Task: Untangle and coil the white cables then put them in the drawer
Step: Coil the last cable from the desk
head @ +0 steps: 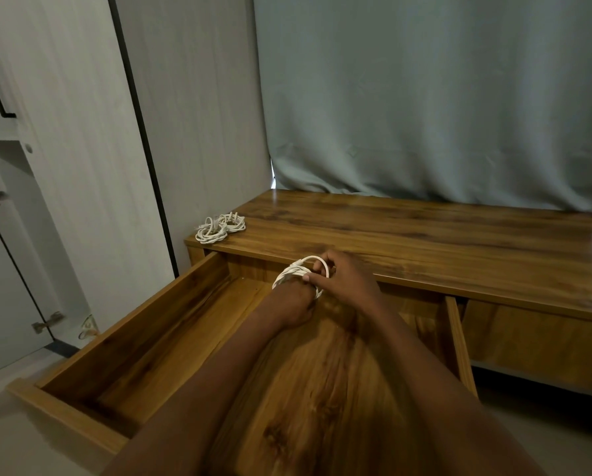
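- Both hands are together over the open drawer (143, 321), working one white cable coil (296, 269) just in front of the worktop (408, 231) edge.
- Left hand (293, 304) has loops wrapped around it, fingers curled under; right hand (346, 280) pinches the top loop.
- Two more coiled cables (220, 227) sit at the worktop's back-left corner, well apart from the drawer.
- Cable looks light, thin and springy, so I'd guess the loops will pop open if let go.
- Best bet is probably gripping across the whole bundle, not one strand, then lowering it flat onto the drawer floor.
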`<state>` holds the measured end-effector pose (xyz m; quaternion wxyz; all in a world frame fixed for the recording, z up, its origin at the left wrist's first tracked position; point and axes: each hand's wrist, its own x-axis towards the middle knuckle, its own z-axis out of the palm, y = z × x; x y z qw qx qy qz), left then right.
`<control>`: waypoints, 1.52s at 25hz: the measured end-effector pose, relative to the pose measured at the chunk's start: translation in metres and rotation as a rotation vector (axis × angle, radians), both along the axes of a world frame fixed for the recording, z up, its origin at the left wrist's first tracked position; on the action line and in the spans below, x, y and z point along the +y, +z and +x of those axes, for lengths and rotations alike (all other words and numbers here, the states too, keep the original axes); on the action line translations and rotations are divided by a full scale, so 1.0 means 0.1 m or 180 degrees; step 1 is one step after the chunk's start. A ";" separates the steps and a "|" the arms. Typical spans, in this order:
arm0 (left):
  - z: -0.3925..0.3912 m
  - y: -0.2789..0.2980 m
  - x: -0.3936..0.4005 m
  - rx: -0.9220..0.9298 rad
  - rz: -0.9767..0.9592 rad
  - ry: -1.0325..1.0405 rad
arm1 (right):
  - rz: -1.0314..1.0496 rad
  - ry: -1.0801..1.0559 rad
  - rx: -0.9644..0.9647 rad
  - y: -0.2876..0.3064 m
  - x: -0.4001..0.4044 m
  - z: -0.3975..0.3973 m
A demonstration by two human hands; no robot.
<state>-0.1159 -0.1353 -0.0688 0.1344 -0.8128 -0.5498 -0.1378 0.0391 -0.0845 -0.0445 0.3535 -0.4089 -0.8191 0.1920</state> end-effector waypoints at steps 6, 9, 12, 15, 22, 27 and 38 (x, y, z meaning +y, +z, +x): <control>0.04 0.18 -0.10 0.0002 0.0516 -0.0799 | -0.0332 -0.0352 -0.0008 0.05 -0.06 -0.02; 0.06 0.16 -0.08 0.0040 0.0511 -0.0770 | -0.0702 -0.0435 0.0146 0.08 -0.01 0.06; 0.03 0.11 -0.01 0.0371 0.1018 -0.0817 | -0.1199 -0.0398 0.0609 0.10 0.01 0.13; 0.01 0.12 -0.03 0.0310 0.1419 -0.0612 | -0.1396 -0.0317 0.0801 0.18 -0.04 0.16; -0.02 0.25 -0.15 -0.1992 -0.0132 -0.0609 | -0.1705 0.0017 0.1352 0.23 -0.15 0.15; -0.12 0.32 -0.17 -0.4315 -0.1107 -0.0358 | -0.1976 0.0778 0.1741 0.11 -0.10 0.23; -0.16 0.33 -0.16 -0.4790 -0.1866 -0.0282 | -0.1001 0.0434 0.1378 0.04 -0.01 0.19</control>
